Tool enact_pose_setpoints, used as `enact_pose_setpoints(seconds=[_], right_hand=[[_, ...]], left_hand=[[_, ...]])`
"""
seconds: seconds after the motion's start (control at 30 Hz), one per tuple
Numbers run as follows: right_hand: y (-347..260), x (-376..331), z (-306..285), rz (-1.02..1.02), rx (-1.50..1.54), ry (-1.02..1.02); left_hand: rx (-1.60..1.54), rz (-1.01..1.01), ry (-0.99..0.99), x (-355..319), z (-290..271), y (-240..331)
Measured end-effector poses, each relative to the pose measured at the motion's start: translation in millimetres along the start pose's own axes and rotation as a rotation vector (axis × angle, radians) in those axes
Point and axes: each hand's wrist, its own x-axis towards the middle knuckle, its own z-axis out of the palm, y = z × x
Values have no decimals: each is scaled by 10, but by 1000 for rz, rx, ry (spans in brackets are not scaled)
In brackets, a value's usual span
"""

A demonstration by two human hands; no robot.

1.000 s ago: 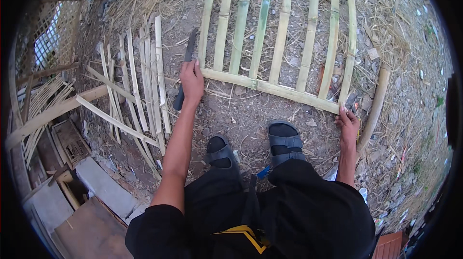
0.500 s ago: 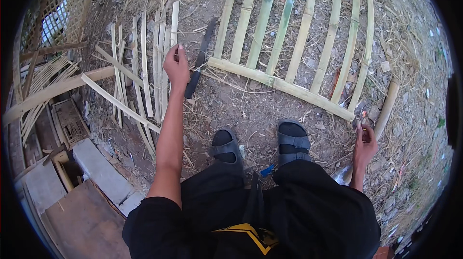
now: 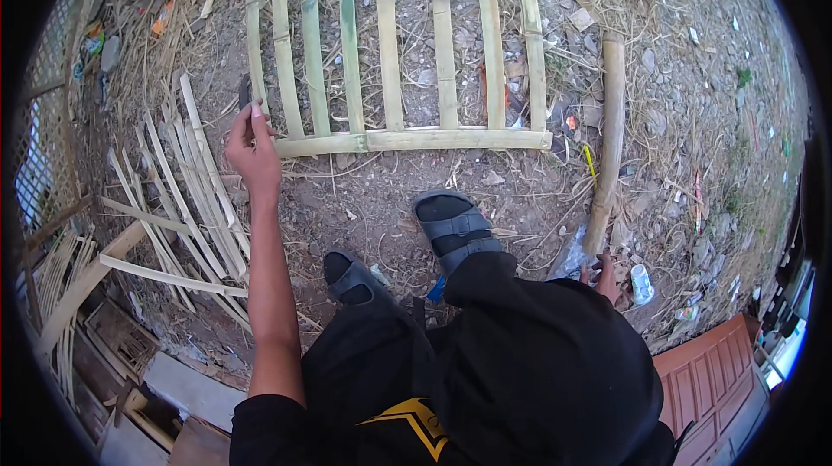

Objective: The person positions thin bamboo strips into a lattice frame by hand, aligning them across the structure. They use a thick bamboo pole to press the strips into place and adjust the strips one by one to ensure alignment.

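I see left hand (image 3: 253, 154) closed on dark blade handle (image 3: 244, 91) beside bamboo panel (image 3: 390, 58); right hand (image 3: 604, 275) mostly hidden, grip unclear; dirt ground (image 3: 381, 197).

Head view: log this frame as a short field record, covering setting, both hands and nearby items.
setting: bare dirt ground littered with straw
left hand: grips a dark tool handle at the bamboo slat panel
right hand: low by the knee, mostly hidden, grip unclear
beside left hand: loose split bamboo strips
near right hand: bamboo pole
feet: dark sandals
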Motion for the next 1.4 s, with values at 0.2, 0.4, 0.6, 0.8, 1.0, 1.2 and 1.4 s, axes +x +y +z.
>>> enact_pose_setpoints(seconds=[0.2,0.4,0.6,0.8,1.0,1.2,1.4], right_hand=[[405,-374,502,-349,-180,-196],[184,-337,497,-100,32,-65],[214,-405,691,1,235,113],[168,-444,710,50,286,115],[186,-389,547,-9,159,66],[-325,-149,114,-75,166,110],[-1040,336,287,96,668,77]], left_hand=[[-102,26,-52,-44,304,257],[-155,-4,-181,-181,598,499],[-262,-19,-231,-297,796,564],[-237,-13,-288,-352,854,639],[-272,-13,-338,-370,923,731],[-160,114,-530,-593,935,886],[-7,605,-622,-1015,1372,1007]])
